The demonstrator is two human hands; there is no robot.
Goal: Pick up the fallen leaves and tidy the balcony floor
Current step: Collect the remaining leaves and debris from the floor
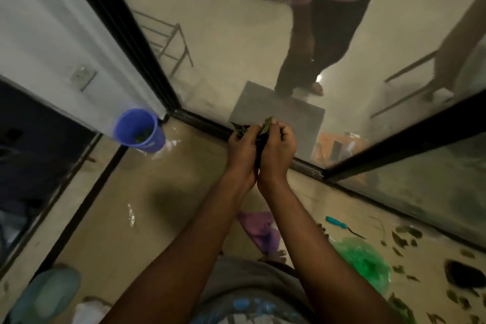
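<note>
A bunch of leaves (267, 123), dark, thin and crumpled, sits between the left hand (242, 148) and right hand (278, 150). Both curl round it, palms facing, probably to compact it so nothing drops. It is held above the glossy tiled balcony floor (157, 179). The purple bucket (139, 131), tapered plastic, stands well to the left and seems to hold a few leaves, though blur hides detail. Loose leaves (406, 231) lie scattered beside a crinkled green plastic bag (360, 258).

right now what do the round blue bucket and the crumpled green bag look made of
Round blue bucket: likely plastic, smooth, with an even moulded colour and a thin rim. Crumpled green bag: probably thin plastic film, translucent, with glossy glints on its creases.
</note>
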